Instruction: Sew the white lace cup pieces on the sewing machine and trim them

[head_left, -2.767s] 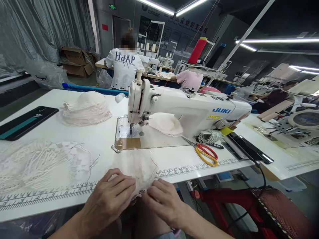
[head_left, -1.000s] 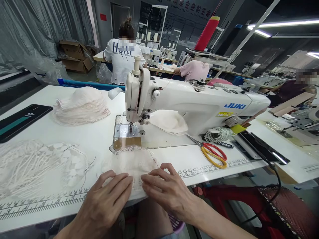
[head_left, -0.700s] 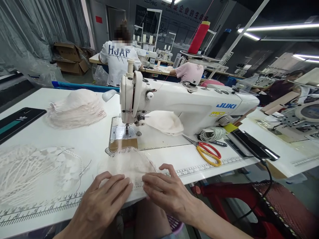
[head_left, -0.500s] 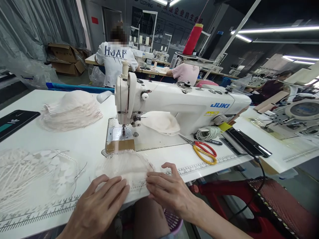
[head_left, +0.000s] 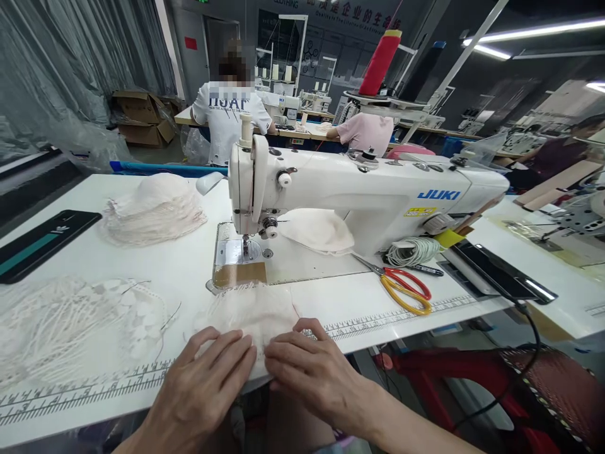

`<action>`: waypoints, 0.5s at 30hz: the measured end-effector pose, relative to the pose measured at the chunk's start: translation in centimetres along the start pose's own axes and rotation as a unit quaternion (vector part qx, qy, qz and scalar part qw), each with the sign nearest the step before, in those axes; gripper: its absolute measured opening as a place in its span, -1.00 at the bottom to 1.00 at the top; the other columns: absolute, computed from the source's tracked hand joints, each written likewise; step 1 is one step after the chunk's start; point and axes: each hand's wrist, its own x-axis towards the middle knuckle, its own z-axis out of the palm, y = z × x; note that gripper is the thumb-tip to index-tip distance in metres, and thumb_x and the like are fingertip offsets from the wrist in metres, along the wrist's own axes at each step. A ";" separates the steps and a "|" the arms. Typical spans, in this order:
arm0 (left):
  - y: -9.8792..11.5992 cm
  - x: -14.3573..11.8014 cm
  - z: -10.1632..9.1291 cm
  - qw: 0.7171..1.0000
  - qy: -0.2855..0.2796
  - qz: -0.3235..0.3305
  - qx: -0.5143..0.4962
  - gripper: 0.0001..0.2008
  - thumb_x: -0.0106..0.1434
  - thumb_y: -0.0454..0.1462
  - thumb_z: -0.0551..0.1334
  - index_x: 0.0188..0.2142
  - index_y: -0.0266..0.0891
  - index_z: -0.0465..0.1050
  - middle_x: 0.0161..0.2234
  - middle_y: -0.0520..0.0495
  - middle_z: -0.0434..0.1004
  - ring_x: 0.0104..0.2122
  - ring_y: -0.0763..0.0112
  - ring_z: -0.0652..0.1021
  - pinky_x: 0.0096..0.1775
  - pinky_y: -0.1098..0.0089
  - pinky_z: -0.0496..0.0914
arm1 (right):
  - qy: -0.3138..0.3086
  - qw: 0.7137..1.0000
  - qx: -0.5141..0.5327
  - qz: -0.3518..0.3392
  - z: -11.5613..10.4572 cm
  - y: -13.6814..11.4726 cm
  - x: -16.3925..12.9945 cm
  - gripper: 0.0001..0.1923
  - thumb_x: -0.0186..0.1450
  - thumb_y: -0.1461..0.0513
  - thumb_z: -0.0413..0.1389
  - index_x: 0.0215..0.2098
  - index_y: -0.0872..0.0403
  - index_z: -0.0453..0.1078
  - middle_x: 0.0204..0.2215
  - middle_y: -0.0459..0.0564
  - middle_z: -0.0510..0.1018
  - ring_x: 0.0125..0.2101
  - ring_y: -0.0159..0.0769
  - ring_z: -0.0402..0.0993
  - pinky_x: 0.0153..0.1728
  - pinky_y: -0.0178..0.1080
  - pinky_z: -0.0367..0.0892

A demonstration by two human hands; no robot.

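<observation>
A thin cream fabric piece point(head_left: 253, 309) with a frayed far edge lies at the table's front edge, before the sewing machine point(head_left: 321, 176). My left hand point(head_left: 203, 372) holds its near left part, fingers over the cloth and thumb hidden. My right hand point(head_left: 314, 369) grips the near right part with its fingers close together, almost touching the left fingertips. Beyond the cloth are the presser foot and needle point(head_left: 246, 247); no fabric lies under them. Another cream fabric piece point(head_left: 321, 232) rests under the machine arm.
Cream fabric pieces form a stack point(head_left: 154, 211) at left, behind a heap of white lace pieces point(head_left: 80, 321). A black phone-like object point(head_left: 47, 243) lies beside them. Scissors point(head_left: 406, 290), a coiled cable point(head_left: 411, 251) and a ruler strip point(head_left: 368, 325) are right. Co-workers sit beyond.
My right hand has shifted left along the cloth's near edge, closer to my left hand. The camera view has turned slightly left.
</observation>
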 end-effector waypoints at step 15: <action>-0.1 -0.2 0.1 1.000 0.020 0.005 -0.012 -0.74 0.36 -0.45 0.01 -0.20 -0.34 0.48 -0.12 -0.16 0.56 -0.09 0.21 0.51 -0.06 0.15 0.23 | 0.000 0.999 0.035 0.007 -0.3 0.1 -0.4 -0.76 0.42 0.34 -0.18 -0.14 0.12 0.32 -0.19 -0.03 0.52 -0.14 -0.38 0.36 -0.04 -0.14 0.00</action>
